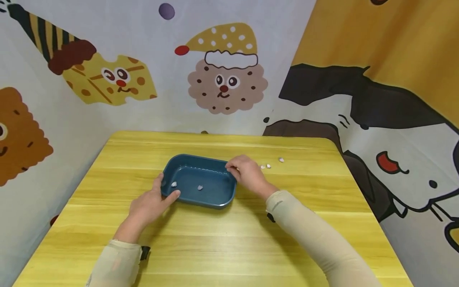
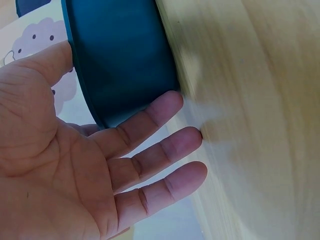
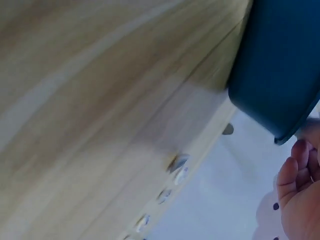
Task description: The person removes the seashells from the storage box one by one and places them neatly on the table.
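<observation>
A dark blue rectangular dish [image 1: 199, 203] sits on the wooden table, two small whitish pebble-like pieces inside: one piece [image 1: 173, 184] at the left, another [image 1: 200, 187] near the middle. My left hand [image 1: 148, 203] touches the dish's near left corner, thumb at the near rim; its other fingers [image 2: 185, 142] extend loosely along the end in the left wrist view. At the far right corner is my right hand [image 1: 247, 173], fingers curled and fingertips together right at the rim. I cannot tell whether a small piece is between those fingertips.
More small pale pieces lie on the table right of the dish, including one piece [image 1: 281, 160] farthest right; several show in a row [image 3: 163, 196] in the right wrist view. Behind the table [image 1: 222, 247] hangs a cartoon-printed cloth [image 1: 143, 24].
</observation>
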`<state>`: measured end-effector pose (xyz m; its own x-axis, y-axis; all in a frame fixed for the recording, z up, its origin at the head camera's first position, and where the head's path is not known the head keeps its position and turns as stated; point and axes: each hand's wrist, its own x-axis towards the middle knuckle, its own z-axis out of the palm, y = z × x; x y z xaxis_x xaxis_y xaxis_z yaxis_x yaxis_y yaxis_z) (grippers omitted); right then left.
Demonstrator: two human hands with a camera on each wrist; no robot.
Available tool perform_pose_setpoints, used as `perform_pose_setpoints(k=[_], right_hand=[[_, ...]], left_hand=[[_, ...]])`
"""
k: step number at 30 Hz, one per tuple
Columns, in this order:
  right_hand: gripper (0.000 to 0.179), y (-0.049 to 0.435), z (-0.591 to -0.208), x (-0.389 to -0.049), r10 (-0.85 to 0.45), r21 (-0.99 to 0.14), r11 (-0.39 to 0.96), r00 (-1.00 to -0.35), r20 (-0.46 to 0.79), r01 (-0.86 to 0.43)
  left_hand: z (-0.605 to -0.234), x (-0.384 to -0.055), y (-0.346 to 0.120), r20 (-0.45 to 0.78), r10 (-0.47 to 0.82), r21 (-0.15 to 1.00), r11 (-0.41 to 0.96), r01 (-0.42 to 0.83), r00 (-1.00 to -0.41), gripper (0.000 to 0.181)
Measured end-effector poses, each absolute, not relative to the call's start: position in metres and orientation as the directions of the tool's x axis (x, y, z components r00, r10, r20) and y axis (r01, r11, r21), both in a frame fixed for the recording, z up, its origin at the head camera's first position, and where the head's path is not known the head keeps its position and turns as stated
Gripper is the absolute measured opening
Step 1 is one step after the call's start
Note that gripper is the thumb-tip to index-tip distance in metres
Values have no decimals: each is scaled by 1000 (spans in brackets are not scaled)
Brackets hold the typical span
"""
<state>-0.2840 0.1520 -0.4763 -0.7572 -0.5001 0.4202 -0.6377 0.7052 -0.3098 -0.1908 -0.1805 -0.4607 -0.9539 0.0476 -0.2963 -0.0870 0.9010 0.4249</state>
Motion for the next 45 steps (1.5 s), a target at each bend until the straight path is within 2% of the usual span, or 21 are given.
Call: perform_pose_setpoints(k=[3,7,14,18,29,39,45], right_hand=[[9,149,-476,-282,-549,-258,698,-731,406,-668],[10,145,-477,-281,-563,-205,721,-732,384,-662],[12,139,-475,-283,-612,-112,717,-698,373,-688],[11,138,-475,-284,-618,-94,718,-694,369,-690],[10,134,-472,-284,-605,-80,755,-738,299,-651],[11,132,-471,-286,-620,-86,748,-739,262,-658],[11,130,-471,-288,-633,-48,749,-735,243,-661]], left_hand=[[-461,-191,-181,-292,49,427,901,-84,-955,106],[-461,-191,-182,-287,49,425,902,-81,-957,107],[-464,-190,-182,-282,49,422,903,-78,-958,105],[-464,-191,-182,-280,52,420,904,-74,-959,105],[-464,-189,-181,-261,53,426,902,-66,-964,103],[-465,-189,-181,-267,50,429,901,-72,-962,105],[-466,-190,-182,-268,44,433,898,-80,-962,104]])
